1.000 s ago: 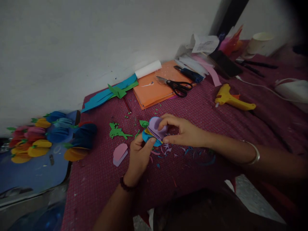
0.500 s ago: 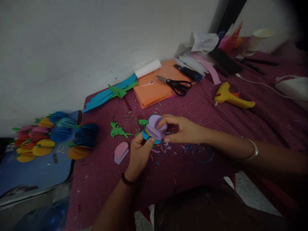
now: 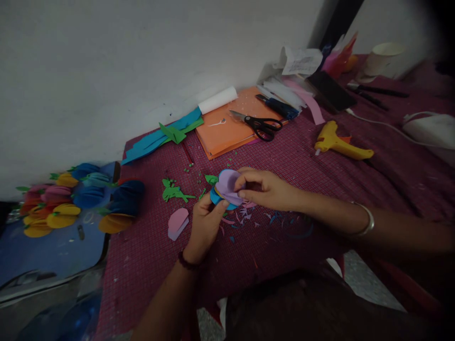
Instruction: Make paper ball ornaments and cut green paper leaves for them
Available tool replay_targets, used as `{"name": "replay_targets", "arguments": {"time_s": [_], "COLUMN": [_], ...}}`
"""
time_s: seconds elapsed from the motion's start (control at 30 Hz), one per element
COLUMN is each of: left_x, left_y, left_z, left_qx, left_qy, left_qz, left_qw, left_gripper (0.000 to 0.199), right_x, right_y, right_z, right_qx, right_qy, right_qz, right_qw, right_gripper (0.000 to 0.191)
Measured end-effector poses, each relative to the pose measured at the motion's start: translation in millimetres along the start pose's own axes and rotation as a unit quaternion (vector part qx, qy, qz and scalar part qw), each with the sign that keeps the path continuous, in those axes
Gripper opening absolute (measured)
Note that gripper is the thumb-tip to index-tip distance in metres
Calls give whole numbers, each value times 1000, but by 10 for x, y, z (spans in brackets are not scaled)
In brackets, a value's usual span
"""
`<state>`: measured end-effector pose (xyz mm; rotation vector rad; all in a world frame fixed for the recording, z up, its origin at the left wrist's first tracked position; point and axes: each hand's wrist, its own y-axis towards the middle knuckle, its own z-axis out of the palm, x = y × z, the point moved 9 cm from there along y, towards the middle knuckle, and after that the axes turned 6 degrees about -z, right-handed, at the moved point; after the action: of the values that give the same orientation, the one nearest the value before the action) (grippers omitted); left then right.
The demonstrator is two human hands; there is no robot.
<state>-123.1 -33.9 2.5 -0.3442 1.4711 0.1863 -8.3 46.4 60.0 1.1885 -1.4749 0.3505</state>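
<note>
Layered round paper pieces [image 3: 227, 184], lilac on top with blue and a little yellow beneath, are held over the red checked cloth. My left hand [image 3: 206, 222] grips their lower left edge, thumb on top. The thumb and fingers of my right hand [image 3: 268, 189] pinch the lilac layer at its right side. A green paper leaf [image 3: 211, 179] shows at the upper left of the pieces. Left of my left hand lie pink and lilac cut papers [image 3: 178, 222] and green scraps [image 3: 174, 192]. Small paper clippings lie under and beside my hands.
Black-handled scissors [image 3: 263, 127] rest on an orange paper stack [image 3: 223, 137]. A yellow glue gun [image 3: 341, 143] lies to the right. Blue and green strips [image 3: 149, 144] lie along the wall. Finished paper balls [image 3: 88, 196] sit on a blue surface at left. A phone [image 3: 330, 90] is farther back.
My right thumb and fingers have closed together on the lilac layer, which now looks folded at its lower right. The whole view has shifted slightly.
</note>
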Motion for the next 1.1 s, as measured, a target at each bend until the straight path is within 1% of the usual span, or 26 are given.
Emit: {"name": "replay_targets", "arguments": {"time_s": [0.03, 0.1, 0.13, 0.2, 0.27, 0.33, 0.4, 0.47, 0.53, 0.6, 0.73, 0.83, 1.0, 1.1], "left_x": [-3, -7, -10, -27, -59, -87, -97, -106, -111, -91, -4, 5, 6, 14], "left_y": [-1, -3, -5, -8, -10, -10, -5, -3, -5, -8, -13, -17, -15, -12], "left_z": [0, 0, 2, 3, -1, -8, -10, -3, -2, -2, 26, 26, 26, 28], "left_qx": [-2, -7, -9, -11, -15, -21, -22, -19, -20, -18, 7, 14, 24, 29], "left_qy": [4, 13, 17, 27, 41, 49, 48, 44, 46, 42, -5, -29, -24, -33], "left_qz": [-2, -5, -6, -1, 11, 18, 15, 16, 19, 16, -8, -2, 9, 13], "left_qw": [1000, 1000, 1000, 1000, 999, 998, 999, 999, 999, 999, 1000, 999, 999, 999], "left_gripper": [18, 20, 21, 21, 19, 18, 18, 17, 16, 17, 22, 18, 18, 18], "right_x": [42, 95, 94, 54, 25, 59, 117, 144, 135, 109, 25, -12, -68, -65], "right_y": [1, -7, -13, -30, -43, -45, -43, -39, -33, -25, -13, -11, -16, -13], "right_z": [-24, -59, -77, -117, -134, -117, -87, -62, -46, -36, -14, 5, 39, 29], "right_qx": [-13, -36, -49, -76, -89, -82, -64, -50, -39, -29, -1, 13, 20, 15], "right_qy": [-39, -103, -118, -107, -66, -43, -59, -84, -85, -60, -5, 28, 81, 88], "right_qz": [-20, -46, -47, -31, -23, -39, -59, -63, -58, -53, -20, 3, 30, 20], "right_qw": [999, 993, 991, 991, 994, 995, 994, 993, 994, 996, 1000, 1000, 996, 996], "right_gripper": [1, 7, 8, 9, 7, 4, 15, 17, 14, 12, 19, 23, 24, 23]}}
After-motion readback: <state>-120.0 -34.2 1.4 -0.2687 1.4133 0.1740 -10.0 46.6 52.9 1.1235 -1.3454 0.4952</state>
